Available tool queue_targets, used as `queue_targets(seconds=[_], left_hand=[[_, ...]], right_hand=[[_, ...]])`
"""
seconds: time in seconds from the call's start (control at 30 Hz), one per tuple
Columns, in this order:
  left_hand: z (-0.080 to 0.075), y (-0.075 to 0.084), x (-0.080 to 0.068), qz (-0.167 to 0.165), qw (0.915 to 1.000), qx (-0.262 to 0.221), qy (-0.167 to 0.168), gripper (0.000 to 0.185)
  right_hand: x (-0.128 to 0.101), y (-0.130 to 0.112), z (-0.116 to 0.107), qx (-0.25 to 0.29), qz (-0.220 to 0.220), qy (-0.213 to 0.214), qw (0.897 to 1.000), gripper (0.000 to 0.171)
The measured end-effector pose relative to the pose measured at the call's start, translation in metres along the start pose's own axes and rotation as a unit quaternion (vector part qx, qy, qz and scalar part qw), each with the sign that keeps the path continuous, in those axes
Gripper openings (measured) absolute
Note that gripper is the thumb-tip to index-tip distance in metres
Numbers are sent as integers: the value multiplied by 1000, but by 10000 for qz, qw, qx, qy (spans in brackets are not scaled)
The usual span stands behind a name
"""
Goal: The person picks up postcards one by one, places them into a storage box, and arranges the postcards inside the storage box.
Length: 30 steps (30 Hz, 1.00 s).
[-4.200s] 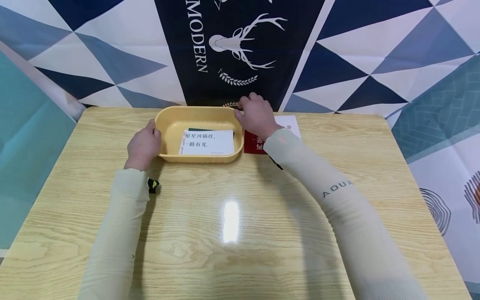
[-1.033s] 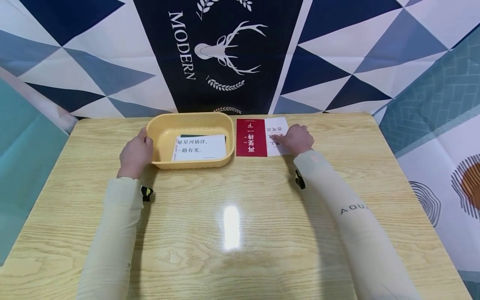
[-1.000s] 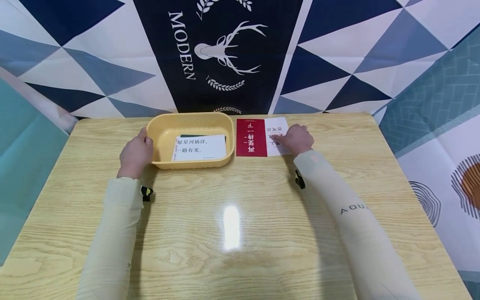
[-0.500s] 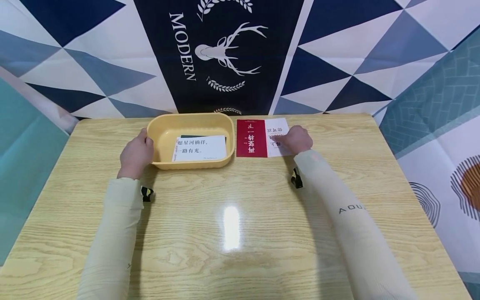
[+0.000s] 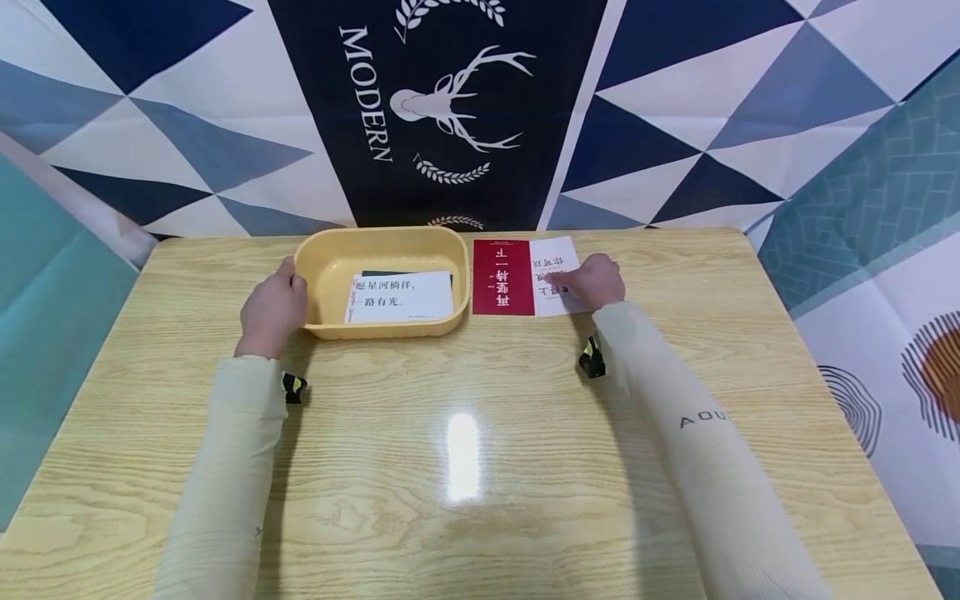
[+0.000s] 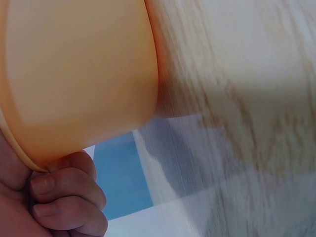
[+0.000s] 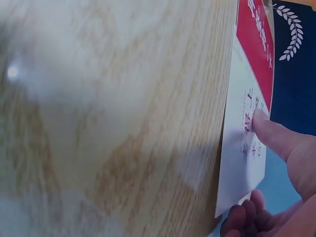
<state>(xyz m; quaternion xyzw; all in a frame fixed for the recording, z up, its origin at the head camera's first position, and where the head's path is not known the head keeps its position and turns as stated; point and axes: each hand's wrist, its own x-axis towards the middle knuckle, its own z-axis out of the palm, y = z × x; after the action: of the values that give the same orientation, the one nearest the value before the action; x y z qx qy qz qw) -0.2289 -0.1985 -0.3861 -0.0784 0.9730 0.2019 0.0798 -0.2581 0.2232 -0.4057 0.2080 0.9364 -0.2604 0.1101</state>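
My left hand grips the left end of a yellow plastic basket; in the left wrist view its fingers curl beneath the rim. Inside the basket a white printed card lies over a dark green card. To the basket's right, a red card lies flat beside a second white card with black characters. My right hand pinches this white card by its right side: thumb on top, curled fingers at the edge. In the right wrist view, its near edge stands slightly off the table.
Everything stands near the back edge of a light wooden table. Right behind it hangs a patterned cloth with a deer head and triangles. A teal panel borders the left side. Small black devices sit under the wrists.
Earliest, my right hand was at the basket's right end. A second ago it was at the white card, where it remains with only a slight shift. The left hand keeps its hold on the basket.
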Motion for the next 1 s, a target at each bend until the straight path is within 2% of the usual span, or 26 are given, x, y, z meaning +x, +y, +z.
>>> queue_targets(seconds=[0.2, 0.37, 0.43, 0.7, 1.0], left_hand=[[0, 0, -1, 16, 10000, 9, 19, 54], [0, 0, -1, 4, 10000, -15, 35, 54], [0, 0, 0, 3, 10000, -30, 43, 54], [0, 1, -2, 36, 10000, 6, 53, 54], [-1, 2, -2, -7, 10000, 0, -25, 55]], right_hand=[[1, 0, -1, 301, 82, -82, 9995, 58], [1, 1, -5, 734, 78, -171, 9971, 77], [2, 3, -6, 815, 38, -153, 9965, 79], [2, 9, -9, 1217, 106, 8, 9925, 54], [4, 18, -14, 1277, 82, 131, 9917, 50]])
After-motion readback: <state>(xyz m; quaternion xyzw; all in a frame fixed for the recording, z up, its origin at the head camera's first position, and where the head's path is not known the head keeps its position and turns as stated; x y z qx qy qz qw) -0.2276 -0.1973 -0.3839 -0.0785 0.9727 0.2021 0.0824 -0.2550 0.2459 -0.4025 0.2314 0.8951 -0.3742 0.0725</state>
